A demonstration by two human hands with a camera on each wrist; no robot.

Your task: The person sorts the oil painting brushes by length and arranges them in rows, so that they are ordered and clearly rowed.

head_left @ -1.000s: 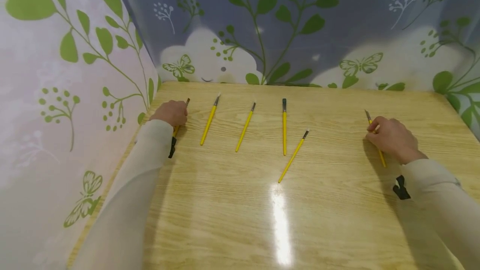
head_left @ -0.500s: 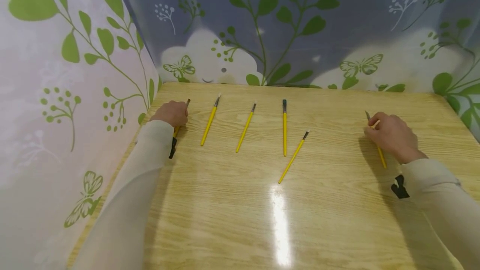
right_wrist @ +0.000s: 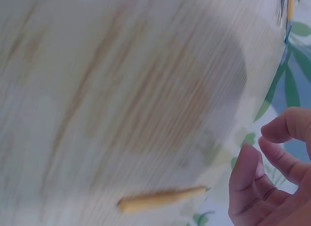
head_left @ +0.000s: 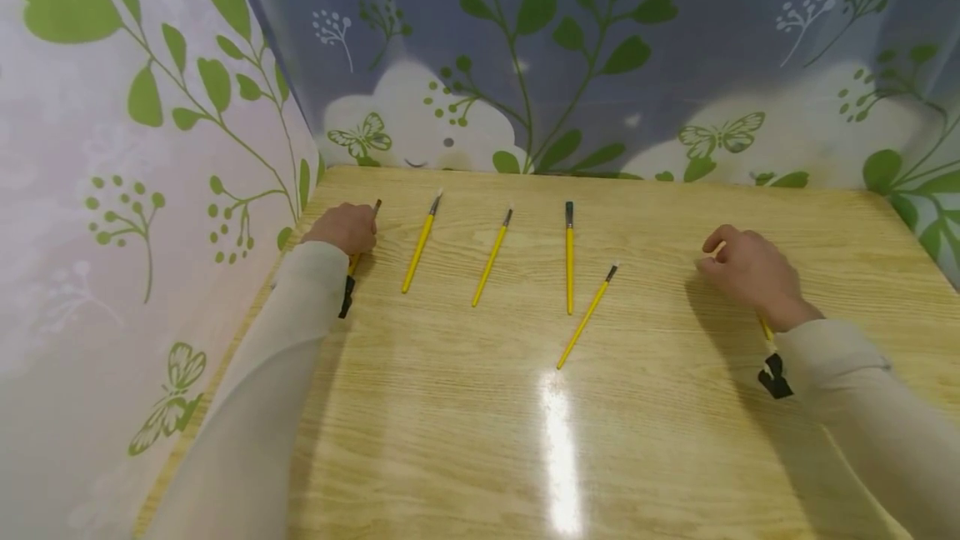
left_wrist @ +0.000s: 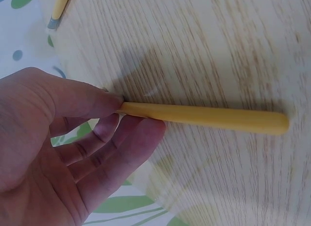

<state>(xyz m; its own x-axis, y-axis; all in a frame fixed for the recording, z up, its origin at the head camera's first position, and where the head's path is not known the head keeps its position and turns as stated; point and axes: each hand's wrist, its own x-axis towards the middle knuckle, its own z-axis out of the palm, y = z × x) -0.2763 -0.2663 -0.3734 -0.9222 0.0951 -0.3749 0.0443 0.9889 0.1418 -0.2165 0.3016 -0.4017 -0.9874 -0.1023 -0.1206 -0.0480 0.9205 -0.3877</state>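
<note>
At the table's left side my left hand [head_left: 341,229] pinches a yellow-handled paintbrush [left_wrist: 209,118] between thumb and fingers. The brush's handle end points out past the fingertips in the left wrist view. In the head view the hand covers the brush's middle. My right hand [head_left: 753,273] hovers over the right part of the table, fingers loosely bent and apart from the thumb, holding nothing. Under its wrist lies another yellow paintbrush [right_wrist: 160,199], mostly covered by the hand in the head view.
Between the hands lie more yellow paintbrushes: a pointed one [head_left: 422,244], a thin one [head_left: 492,258], a broad flat one [head_left: 569,265] and a slanted one [head_left: 587,319] nearer the front. The wood-grain table [head_left: 450,423] meets a leaf-patterned wall covering [head_left: 562,65] at back and left.
My right hand has let go of the right-hand paintbrush and moved left, leaving it on the table. The left hand stays in place on its paintbrush.
</note>
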